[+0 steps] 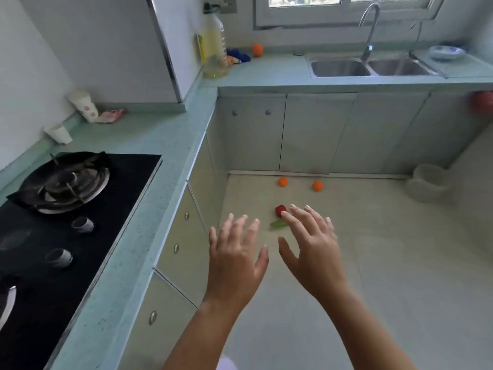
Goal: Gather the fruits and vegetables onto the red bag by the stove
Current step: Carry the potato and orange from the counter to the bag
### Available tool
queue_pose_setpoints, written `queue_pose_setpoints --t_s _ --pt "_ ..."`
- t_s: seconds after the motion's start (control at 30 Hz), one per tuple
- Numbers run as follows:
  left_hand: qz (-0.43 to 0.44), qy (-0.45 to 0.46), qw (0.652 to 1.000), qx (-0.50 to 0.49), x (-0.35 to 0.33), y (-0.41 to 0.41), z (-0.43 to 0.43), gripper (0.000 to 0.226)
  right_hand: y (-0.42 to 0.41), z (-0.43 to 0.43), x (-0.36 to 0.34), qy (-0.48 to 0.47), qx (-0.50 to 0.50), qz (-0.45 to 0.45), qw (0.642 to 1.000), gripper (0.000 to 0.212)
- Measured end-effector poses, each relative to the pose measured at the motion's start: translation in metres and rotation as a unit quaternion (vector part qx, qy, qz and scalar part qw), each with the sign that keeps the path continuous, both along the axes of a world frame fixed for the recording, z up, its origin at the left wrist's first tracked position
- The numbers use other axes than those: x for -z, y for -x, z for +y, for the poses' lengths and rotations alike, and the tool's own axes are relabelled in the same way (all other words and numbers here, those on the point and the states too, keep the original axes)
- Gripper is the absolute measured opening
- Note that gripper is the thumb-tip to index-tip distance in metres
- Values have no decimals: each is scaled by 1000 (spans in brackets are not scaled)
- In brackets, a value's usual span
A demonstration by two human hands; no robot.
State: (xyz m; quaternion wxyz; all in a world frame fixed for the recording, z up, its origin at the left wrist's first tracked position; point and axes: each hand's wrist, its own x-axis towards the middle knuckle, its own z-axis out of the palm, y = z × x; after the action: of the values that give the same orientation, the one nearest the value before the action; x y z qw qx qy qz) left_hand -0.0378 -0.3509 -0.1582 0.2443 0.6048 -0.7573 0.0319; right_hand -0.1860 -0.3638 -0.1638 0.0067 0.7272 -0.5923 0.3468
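Two oranges lie on the floor by the cabinet base, one on the left (282,182) and one on the right (317,186). Nearer me lie a small red fruit (280,209) and a green vegetable piece (277,224), both partly hidden by my fingers. A third orange (257,50) sits on the back counter. A reddish crumpled bag (112,115) lies on the counter beyond the stove (80,209). My left hand (236,252) and my right hand (312,244) hover above the floor, both empty with fingers spread.
A big oil bottle (214,41) and blue packets stand in the counter corner. White paper cups (82,104) lean against the left wall. A double sink (370,66) is at the back, a white bucket (428,181) on the floor at right, a red object (484,101) at the right edge.
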Motion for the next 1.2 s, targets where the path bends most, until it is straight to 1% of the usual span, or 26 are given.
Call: queue_pose_setpoints --t_s 0.23,0.43,0.57,0.7,0.97,1.2 --pt "-12 1 999 37 18 10 -88 43 13 -84 11 -7 16 29 999 44" --pt "-1 -8 999 39 18 5 -201 46 6 -189 8 -22 23 48 998 44" --pt "15 3 999 30 9 -2 -275 46 -4 -262 -2 -18 29 60 998 41" --pt "13 4 1000 26 9 -8 -330 46 -11 -317 -8 -19 28 56 998 45" --pt "11 -3 1000 18 16 -11 -407 46 -9 -398 2 -34 22 49 998 45" --pt "-8 -8 1000 9 15 3 -508 46 2 -508 4 -30 8 37 999 44"
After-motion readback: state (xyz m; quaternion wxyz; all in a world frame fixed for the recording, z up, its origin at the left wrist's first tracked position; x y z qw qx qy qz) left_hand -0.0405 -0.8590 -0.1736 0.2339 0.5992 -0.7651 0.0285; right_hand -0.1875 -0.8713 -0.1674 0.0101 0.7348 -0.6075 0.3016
